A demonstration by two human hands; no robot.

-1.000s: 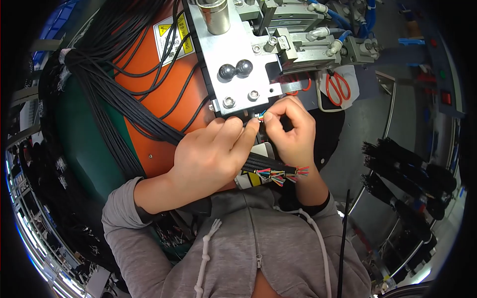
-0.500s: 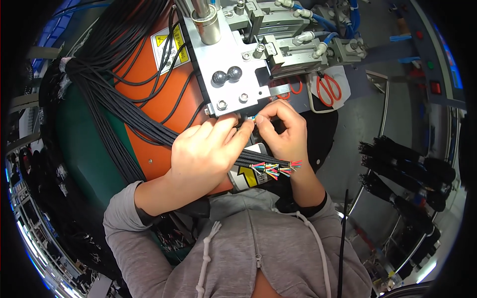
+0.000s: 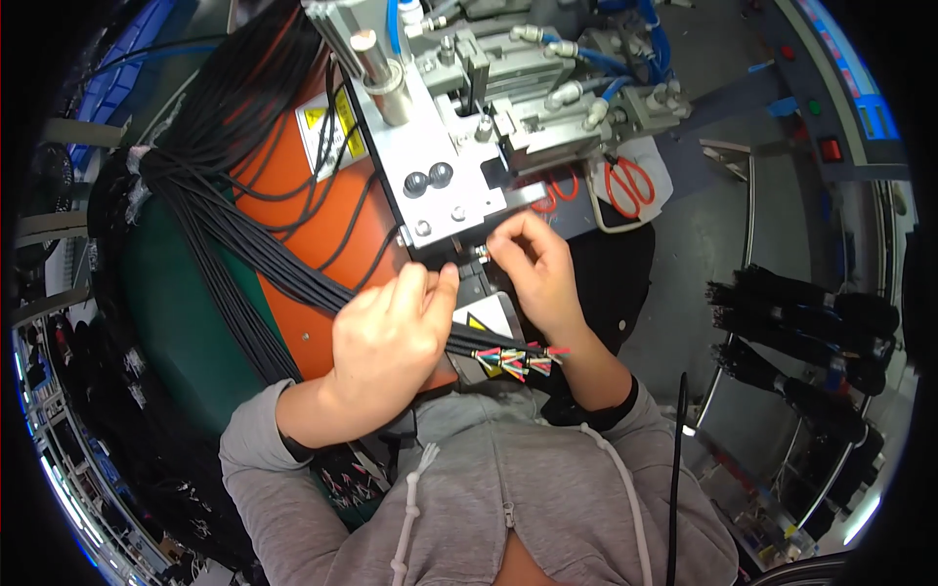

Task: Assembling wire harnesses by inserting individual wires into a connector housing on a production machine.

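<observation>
Head view: the left hand point(image 3: 386, 332) and right hand point(image 3: 537, 273) work at the near edge of a metal plate point(image 3: 418, 146), with a narrow gap between their fingertips. The right grip is nearly closed, thumb and forefinger together at a small pale piece point(image 3: 481, 253); whether it is pinched or only touched is too small to tell. The left grip is curled, its forefinger and thumb close together near the plate's edge; what lies between them, if anything, is hidden. Black cables point(image 3: 293, 269) run over an orange panel point(image 3: 320, 356) and pass beneath the left hand, so I cannot tell whether its palm holds them. Their coloured wire ends point(image 3: 513, 361) fan out between the forearms, nearer the body than the fingertips. Red-handled scissors point(image 3: 628, 188) lie beyond the right hand, untouched.

The step in hand looks like fine placing of the pale piece by the plate's edge. The next move seems to call for small, steady fingertip adjustments, keeping the loose wire ends out of the way.
</observation>
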